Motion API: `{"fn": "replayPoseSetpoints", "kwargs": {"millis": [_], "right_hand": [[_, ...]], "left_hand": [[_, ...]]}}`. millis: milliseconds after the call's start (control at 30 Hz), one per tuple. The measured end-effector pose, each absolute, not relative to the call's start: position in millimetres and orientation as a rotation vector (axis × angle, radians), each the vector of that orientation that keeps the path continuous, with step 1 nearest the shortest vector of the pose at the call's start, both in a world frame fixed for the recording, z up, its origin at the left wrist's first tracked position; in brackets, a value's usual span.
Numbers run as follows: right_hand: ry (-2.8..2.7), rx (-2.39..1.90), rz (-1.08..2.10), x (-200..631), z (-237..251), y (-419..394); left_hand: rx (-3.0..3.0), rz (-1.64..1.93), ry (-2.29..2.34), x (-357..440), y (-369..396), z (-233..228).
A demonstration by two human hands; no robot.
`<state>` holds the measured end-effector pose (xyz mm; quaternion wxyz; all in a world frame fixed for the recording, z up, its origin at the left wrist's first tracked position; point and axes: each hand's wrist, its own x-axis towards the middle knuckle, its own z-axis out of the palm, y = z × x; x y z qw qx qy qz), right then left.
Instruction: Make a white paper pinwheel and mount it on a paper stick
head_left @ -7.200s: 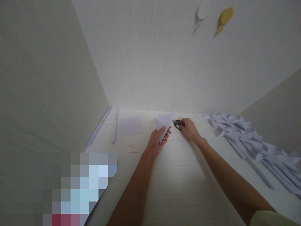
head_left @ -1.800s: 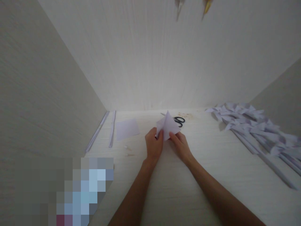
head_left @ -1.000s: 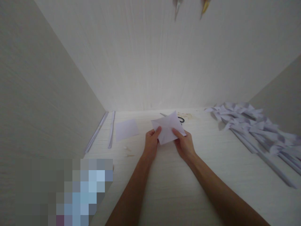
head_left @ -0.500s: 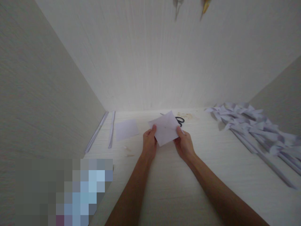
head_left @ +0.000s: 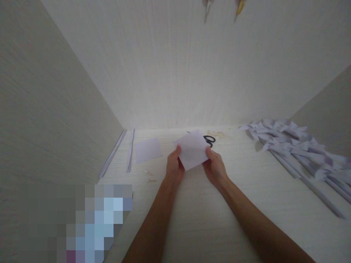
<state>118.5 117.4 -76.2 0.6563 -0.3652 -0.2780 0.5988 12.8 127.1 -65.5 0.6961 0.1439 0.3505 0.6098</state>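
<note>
The left hand (head_left: 173, 168) had its thumb pressed onto the near face of a white paper square (head_left: 192, 149) at the sheet's left edge, the other fingers curled behind it and out of sight, so the hand was closed in a pinch on the paper. The right hand (head_left: 215, 168) gripped the sheet's right edge the same way, thumb on top and fingers tucked beneath. Between the two grips the paper was spread open and tilted like a diamond, one corner pointing down toward the person, held just above the pale desk (head_left: 208, 219) near its back edge.

Both forearms ran in from the lower edge of the view and converged on the sheet, wrists roughly level with each other and close together.

Just behind the paper lay black scissors (head_left: 209, 139), partly hidden by its upper corner. A second flat paper sheet (head_left: 148, 150) rested on the desk to the left, and beside that, thin paper strips (head_left: 129, 150) lay along the side wall. Well apart on the right, a heap of folded paper pinwheels (head_left: 296, 146) on long sticks stretched across the surface.
</note>
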Motion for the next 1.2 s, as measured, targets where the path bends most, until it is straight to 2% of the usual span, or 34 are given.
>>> {"fn": "replayPoseSetpoints", "kwargs": {"millis": [233,533,800,1200], "right_hand": [[-0.677,-0.852,1.366,117,-75,118],[-0.543,-0.81,1.206,122,-76,121],[-0.391,-0.714,1.239,127,-72,123],[-0.461,-0.692,1.338,129,-72,122]], "left_hand": [[0.322,1.326,0.778,11,127,-65],[0.772,1.251,0.885,13,122,-69],[0.885,1.178,0.962,15,120,-70],[0.554,1.478,0.968,7,127,-67]]}}
